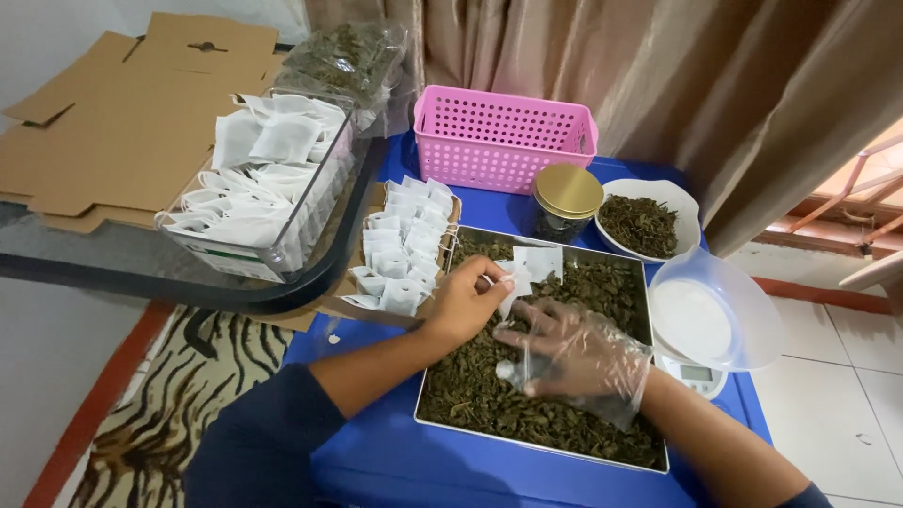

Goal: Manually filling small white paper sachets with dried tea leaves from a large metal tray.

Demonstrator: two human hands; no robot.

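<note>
Left hand [463,303] pinches tea bag [517,279]; gloved right hand [574,356] — palm down.

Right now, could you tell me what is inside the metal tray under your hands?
The metal tray holds loose dried tea leaves and an empty white tea bag. The bare left hand and gloved right hand cover the middle leaves.

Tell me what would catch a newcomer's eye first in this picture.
Likely the metal tray of dark dried leaves at centre, where the bare left hand pinches a small white filter bag beside the plastic-gloved right hand. Next, the bright pink basket behind the tray, and the clear box of white bags at left.
</note>
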